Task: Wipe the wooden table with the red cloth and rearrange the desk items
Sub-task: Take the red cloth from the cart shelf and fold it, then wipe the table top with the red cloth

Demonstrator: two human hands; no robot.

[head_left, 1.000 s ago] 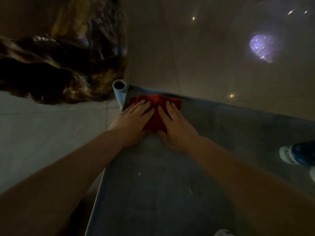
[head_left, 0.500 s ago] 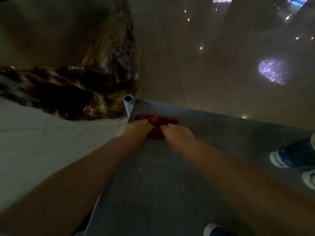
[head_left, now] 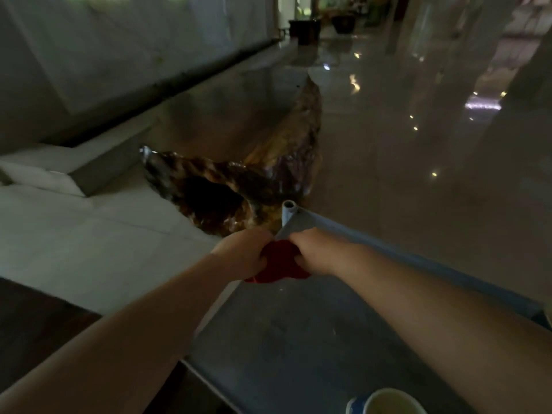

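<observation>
Both hands have gone from pressing flat to curling, and the view has lifted toward the hall. Head view: one red cloth (head_left: 279, 264), bunched, is held at the far corner of the one table (head_left: 298, 339), at 6 o'clock from frame centre. The left hand (head_left: 243, 252) at the cloth's 9 o'clock and the right hand (head_left: 316, 252) at its 3 o'clock both grip it with curled fingers. One corner post (head_left: 289, 213) stands at its 12 o'clock, one carved root (head_left: 239, 189) at 11, and one cup (head_left: 388, 401) at 5.
</observation>
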